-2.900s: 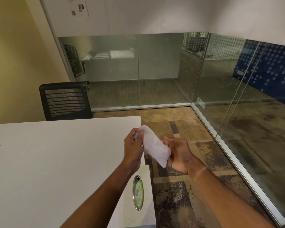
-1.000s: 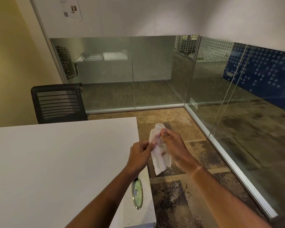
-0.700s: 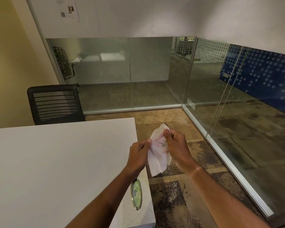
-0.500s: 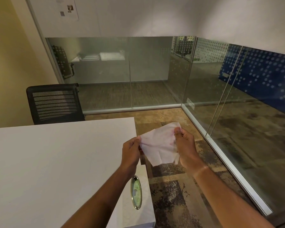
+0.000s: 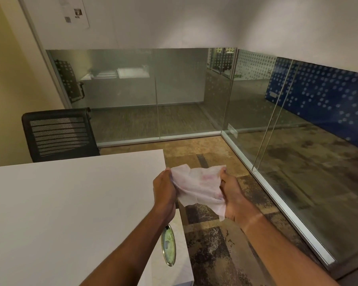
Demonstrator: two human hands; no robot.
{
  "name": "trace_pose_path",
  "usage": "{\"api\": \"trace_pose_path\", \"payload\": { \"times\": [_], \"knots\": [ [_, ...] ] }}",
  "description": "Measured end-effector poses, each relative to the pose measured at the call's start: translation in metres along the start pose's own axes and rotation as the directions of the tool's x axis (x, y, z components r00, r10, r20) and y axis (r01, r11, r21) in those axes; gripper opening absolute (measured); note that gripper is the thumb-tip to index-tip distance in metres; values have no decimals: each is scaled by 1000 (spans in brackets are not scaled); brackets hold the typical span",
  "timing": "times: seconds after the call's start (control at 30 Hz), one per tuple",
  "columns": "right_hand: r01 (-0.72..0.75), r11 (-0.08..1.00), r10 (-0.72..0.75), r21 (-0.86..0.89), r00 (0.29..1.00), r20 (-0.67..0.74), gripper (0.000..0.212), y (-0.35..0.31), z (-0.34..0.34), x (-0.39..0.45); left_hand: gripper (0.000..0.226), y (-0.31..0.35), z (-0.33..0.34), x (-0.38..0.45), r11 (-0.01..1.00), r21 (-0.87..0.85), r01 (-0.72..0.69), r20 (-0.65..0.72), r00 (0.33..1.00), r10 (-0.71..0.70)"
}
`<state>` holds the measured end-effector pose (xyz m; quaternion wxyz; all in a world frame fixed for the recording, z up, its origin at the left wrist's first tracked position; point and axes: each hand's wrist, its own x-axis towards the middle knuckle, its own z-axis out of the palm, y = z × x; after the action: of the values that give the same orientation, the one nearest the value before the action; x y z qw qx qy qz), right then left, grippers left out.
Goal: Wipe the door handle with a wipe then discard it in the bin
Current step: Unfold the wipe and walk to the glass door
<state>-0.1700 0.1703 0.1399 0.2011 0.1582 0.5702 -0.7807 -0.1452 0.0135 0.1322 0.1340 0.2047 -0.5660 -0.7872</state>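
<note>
A thin white wipe (image 5: 196,187) is stretched out between both hands, above the carpet just past the table's right edge. My left hand (image 5: 163,193) pinches its left edge and my right hand (image 5: 233,195) grips its right edge; a loose corner hangs down below my right hand. No door handle shows in this view. A white box with an oval metal-rimmed opening (image 5: 168,247) stands under my left forearm; I cannot tell whether it is the bin.
A white table (image 5: 60,203) fills the left. A black mesh chair (image 5: 59,135) stands behind it against the yellow wall. Glass partitions (image 5: 298,131) with a metal floor rail close off the back and right; patterned carpet (image 5: 211,244) lies between.
The wipe was bunched between my hands a second ago; my hands have drawn apart and spread it out flat. The view has shifted slightly.
</note>
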Motion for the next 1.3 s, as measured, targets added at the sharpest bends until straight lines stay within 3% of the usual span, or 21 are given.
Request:
{"api": "trace_pose_path", "payload": {
  "times": [0.17,0.23,0.3,0.43,0.57,0.73,0.83,0.93,1.07,1.13,1.3],
  "knots": [
    [-84,979,56,188,987,148,94,7,-17,-7,33,-4,4,-1,994,96,-43,66,997,36],
    [-88,970,43,227,980,195,80,9,-19,-16,32,-5,5,-4,985,143,-96,113,990,80],
    [-36,984,-4,174,973,229,50,10,-17,-22,32,-6,7,-8,975,178,-134,150,983,107],
    [59,998,-63,33,987,150,47,13,-16,-32,28,-4,9,-15,956,247,-157,229,968,100],
    [31,999,-30,-29,998,55,34,13,-27,-38,28,-3,16,-18,926,308,-220,269,953,137],
    [5,991,-3,-132,1000,19,53,19,-44,-45,21,-5,32,-24,904,324,-279,339,926,164],
    [35,998,-40,44,994,101,43,20,-59,-49,20,-11,44,-29,884,332,-329,407,895,181],
    [125,968,-163,219,973,161,53,10,-71,-60,22,-14,61,-38,861,321,-394,462,859,221],
    [311,921,-330,234,943,45,59,-8,-101,-80,14,-17,92,-55,803,323,-501,560,785,265],
    [399,901,-402,169,915,-19,58,-14,-121,-91,27,-21,108,-62,723,355,-593,616,730,296],
    [513,852,-483,101,847,-223,83,-25,-185,-119,58,-27,160,-92,517,395,-759,721,605,338]
  ]
}}
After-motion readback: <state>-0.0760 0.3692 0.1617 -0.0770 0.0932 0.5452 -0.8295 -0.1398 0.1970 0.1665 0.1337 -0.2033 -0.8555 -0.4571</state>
